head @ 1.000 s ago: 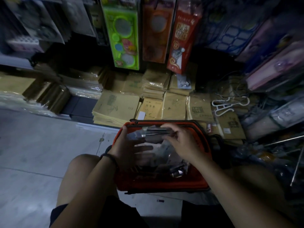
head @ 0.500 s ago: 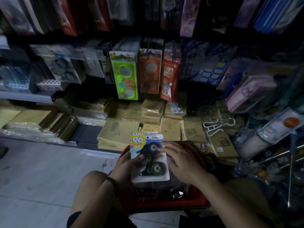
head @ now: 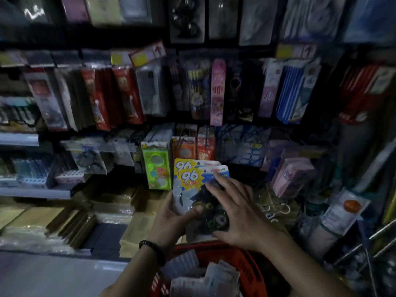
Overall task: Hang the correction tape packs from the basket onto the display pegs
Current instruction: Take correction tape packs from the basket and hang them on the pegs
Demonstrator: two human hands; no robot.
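Two correction tape packs [head: 194, 179], yellow-topped cards marked "96", are fanned upright above the red basket [head: 242, 257]. My left hand [head: 175, 219] grips them from the lower left, thumb across the front. My right hand [head: 237, 209] lies over the front pack with fingers spread, its fingertips at the pack's top right and its thumb low on the blister. More packs [head: 205, 277] lie in the basket below. Display pegs loaded with hanging stationery [head: 217, 93] fill the wall ahead; the pegs themselves are hard to make out in the dim light.
A green stencil pack [head: 157, 168] and orange and red cards [head: 194, 146] hang just behind the held packs. Stacks of brown notebooks [head: 64, 213] lie on the low shelf at left. Metal rods [head: 364, 243] jut out at lower right. Grey floor [head: 42, 275] lies lower left.
The view has tilted up from the basket to the shelves. Both hands have lifted the packs out of the basket, and two packs now show fanned apart instead of one.
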